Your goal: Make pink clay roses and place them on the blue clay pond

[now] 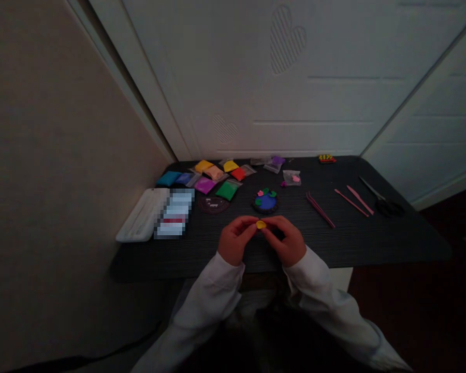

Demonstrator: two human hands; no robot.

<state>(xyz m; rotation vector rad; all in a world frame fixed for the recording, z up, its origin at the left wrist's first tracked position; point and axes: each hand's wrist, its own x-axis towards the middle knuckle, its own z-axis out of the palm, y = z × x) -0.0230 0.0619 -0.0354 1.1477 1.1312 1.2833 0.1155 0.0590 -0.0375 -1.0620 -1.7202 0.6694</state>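
Between the fingertips of both hands is a small flattened piece of yellow clay (261, 225). My left hand (233, 241) pinches its left side, thumb and fingers closed. From the other side my right hand (286, 240) pinches it too, with the remaining fingers curled. Just beyond my hands lies a round clay pond (267, 202) with a blue middle, a dark rim, green leaf shapes and a pink flower. Both hands are held over the front part of the dark table (202, 251).
Colored clay packets, including a green one (229, 189), lie at the back left. A white case (144, 215) sits at the left edge. Tweezers (320, 210), pink modeling tools (360, 200) and scissors (381, 198) lie on the right. A white panel stands behind the table.
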